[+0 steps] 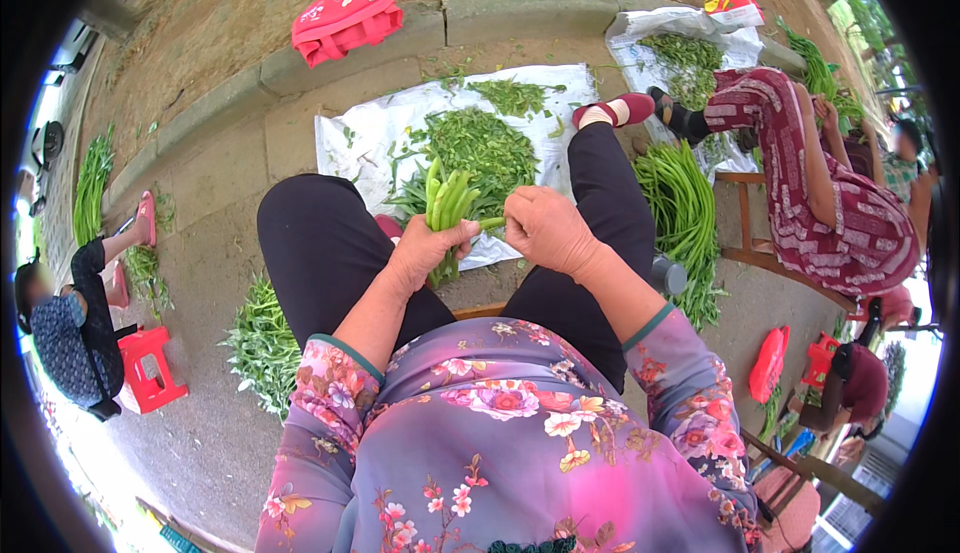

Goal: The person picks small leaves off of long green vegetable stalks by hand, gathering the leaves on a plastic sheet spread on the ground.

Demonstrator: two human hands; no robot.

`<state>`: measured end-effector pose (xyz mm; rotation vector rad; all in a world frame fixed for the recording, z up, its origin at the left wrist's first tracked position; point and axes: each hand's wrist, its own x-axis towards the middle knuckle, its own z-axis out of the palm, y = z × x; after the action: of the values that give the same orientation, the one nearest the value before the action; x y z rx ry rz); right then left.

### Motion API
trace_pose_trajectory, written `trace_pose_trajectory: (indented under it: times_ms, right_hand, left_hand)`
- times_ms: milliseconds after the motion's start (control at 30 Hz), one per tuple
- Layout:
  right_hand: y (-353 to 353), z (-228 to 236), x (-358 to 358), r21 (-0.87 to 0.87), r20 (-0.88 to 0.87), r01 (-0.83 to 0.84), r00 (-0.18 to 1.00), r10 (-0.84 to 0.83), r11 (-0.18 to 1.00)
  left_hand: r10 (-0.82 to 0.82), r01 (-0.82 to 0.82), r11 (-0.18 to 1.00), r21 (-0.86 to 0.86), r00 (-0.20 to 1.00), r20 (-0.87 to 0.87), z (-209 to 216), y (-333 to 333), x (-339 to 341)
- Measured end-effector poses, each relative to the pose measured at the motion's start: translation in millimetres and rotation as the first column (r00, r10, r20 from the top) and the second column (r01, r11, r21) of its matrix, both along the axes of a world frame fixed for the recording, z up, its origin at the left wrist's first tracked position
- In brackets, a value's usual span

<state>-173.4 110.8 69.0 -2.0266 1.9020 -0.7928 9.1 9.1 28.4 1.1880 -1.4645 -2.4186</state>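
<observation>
My left hand (430,250) is wrapped round a bunch of thick green vegetable stems (450,198), held upright between my knees. Close beside it, my right hand (550,230) is closed with its fingers pinching the end of a single green stem (491,223) that sticks out sideways from the left hand. Just past my hands, a heap of picked green leaves (480,158) lies on a white plastic sheet (345,163) on the ground.
Leafy greens (265,338) lie left of my legs, and long green stems (680,213) to the right. A red bag (350,15) sits on the kerb. A person in patterned maroon clothes (825,193) sits at right; another person sits at left near a red stool (150,368).
</observation>
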Motion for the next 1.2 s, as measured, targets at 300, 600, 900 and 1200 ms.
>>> trace_pose_trajectory:
  times_ms: [300,600,900,1200]
  right_hand:
    - [-10,-4,11,0.269,0.482,0.349,0.758,-0.439,0.898]
    - [-26,-30,-8,0.300,0.665,0.607,0.420,-0.617,0.736]
    - [-15,-20,-16,0.333,0.744,0.492,0.386,-0.545,0.804]
    - [-13,-22,-24,0.332,0.490,0.526,0.613,-0.620,0.783]
  left_hand:
    - [0.121,-0.114,0.991,0.069,0.987,-0.103,11,-3,-2]
    - [0.267,-0.258,0.959,0.118,0.961,-0.067,7,-7,4]
    - [0.284,-0.270,0.953,0.135,0.953,-0.106,5,-5,3]
    - [0.266,-0.253,0.961,0.113,0.957,-0.117,4,-4,2]
